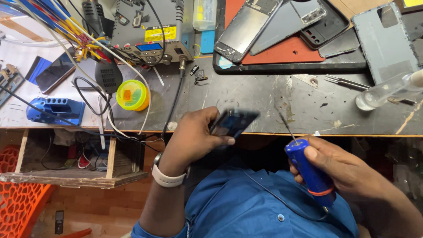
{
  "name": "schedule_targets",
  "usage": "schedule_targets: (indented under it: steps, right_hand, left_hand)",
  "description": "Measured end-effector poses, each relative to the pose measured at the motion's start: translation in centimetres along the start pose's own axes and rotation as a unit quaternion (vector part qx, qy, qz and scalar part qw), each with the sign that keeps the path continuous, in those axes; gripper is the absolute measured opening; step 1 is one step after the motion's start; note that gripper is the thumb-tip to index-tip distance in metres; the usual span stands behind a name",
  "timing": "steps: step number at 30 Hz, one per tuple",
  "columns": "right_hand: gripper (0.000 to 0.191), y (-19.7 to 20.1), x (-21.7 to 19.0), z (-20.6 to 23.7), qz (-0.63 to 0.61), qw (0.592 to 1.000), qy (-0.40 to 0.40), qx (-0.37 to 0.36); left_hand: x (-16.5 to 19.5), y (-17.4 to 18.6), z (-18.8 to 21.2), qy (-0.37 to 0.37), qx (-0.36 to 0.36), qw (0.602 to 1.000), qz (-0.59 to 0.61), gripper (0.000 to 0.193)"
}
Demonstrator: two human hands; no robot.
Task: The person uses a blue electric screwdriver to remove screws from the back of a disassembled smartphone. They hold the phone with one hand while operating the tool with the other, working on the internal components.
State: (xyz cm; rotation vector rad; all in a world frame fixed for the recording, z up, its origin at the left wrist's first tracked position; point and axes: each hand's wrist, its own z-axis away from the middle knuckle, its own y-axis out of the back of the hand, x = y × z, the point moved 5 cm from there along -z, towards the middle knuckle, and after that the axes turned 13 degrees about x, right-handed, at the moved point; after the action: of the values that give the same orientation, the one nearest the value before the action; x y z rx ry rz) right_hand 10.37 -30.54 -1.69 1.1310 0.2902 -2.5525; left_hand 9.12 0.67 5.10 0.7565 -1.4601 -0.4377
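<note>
We see the left hand (pixel 194 136) pinching a dark phone (pixel 232 122), blurred, over the near edge of the scratched grey worktop (pixel 255 94). The right hand (pixel 348 169) is wrapped round a blue screwdriver (pixel 310 172), tip up towards 11 o'clock. At 12 o'clock a black tray (pixel 286 67) holds phone backs. At 10 o'clock sits a yellow tub (pixel 132 94), with tangled wires (pixel 79 37) beyond it. An orange stool (pixel 20 194) stands on the floor at 8 o'clock.

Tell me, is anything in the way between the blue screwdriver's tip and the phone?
Nothing visible. The right hand holds the screwdriver, its thin tip pointing up over the bench. The left hand holds the phone beside it. Only bare bench shows in the gap between them.
</note>
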Motion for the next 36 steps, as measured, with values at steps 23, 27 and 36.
schedule_targets:
  steps: [23, 27, 36]
  right_hand:
    - [0.062, -2.6, -9.2, 0.1, 0.44, 0.771, 0.35, 0.299]
    - [0.062, -3.4, -9.4, -0.5, 0.484, 0.768, 0.31, 0.284]
    - [0.066, -3.8, -9.8, -0.1, 0.492, 0.763, 0.322, 0.27]
  left_hand:
    - [-2.1, -3.4, -4.2, 0.14, -0.035, 0.8, 0.582, 0.044]
    - [-2.5, -3.1, -4.4, 0.141, -0.031, 0.796, 0.588, 0.047]
    - [-2.3, -3.1, -4.4, 0.126, -0.018, 0.805, 0.579, 0.048]
